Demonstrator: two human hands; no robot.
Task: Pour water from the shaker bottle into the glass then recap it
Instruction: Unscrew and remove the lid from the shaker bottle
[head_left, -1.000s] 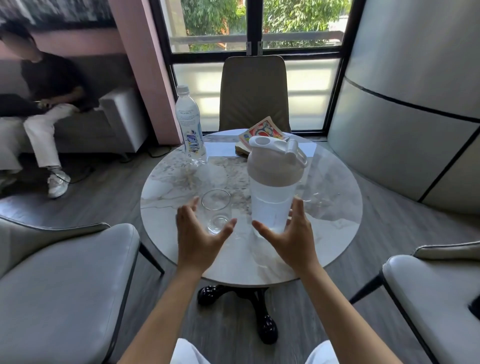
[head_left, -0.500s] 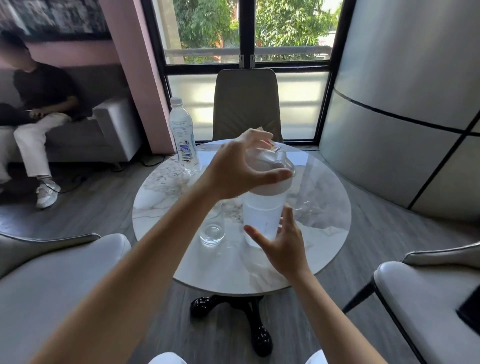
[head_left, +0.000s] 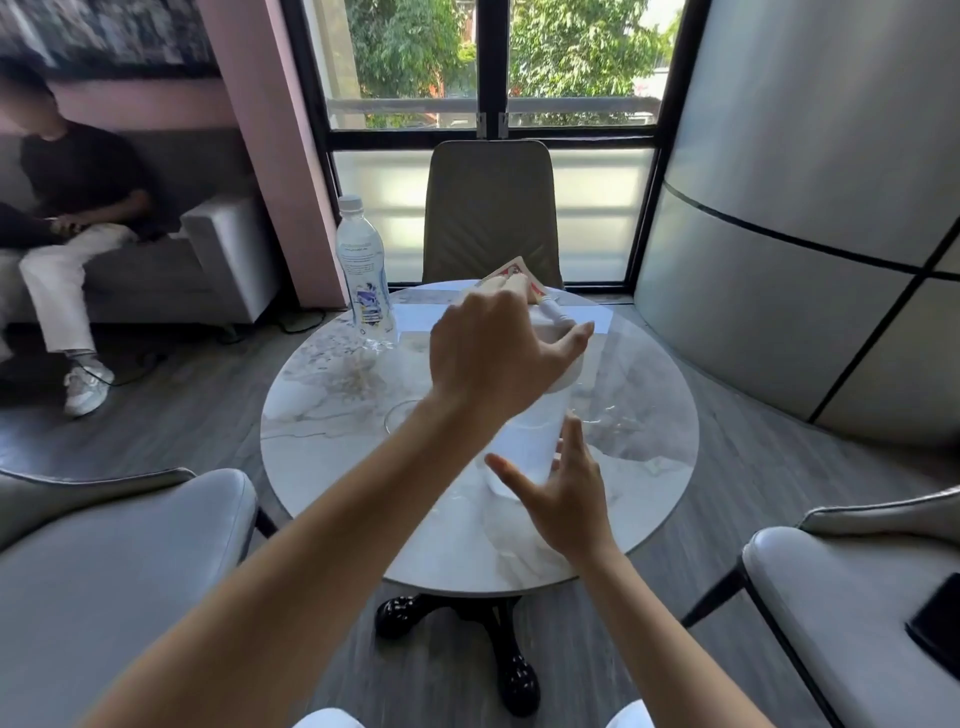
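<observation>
Your left hand (head_left: 498, 348) has come up off the table (head_left: 322, 415) within 1 second and now clamps the lid (head_left: 563, 332) of the shaker (head_left: 530, 441); uncapping looks imminent. Your right hand (head_left: 563, 499) stays spread, just touching its base. The glass (head_left: 402, 413) (mostly hidden by your forearm) waits just left.

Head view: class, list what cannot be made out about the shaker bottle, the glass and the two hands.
- Shaker bottle lid: covered by the left hand, so whether it is loosened cannot be told.
- Glass: only a bit of rim shows past the left forearm; contents hidden.
- Right hand: open beside the bottle's base; contact unclear.
- Book: mostly hidden behind the left hand.
</observation>
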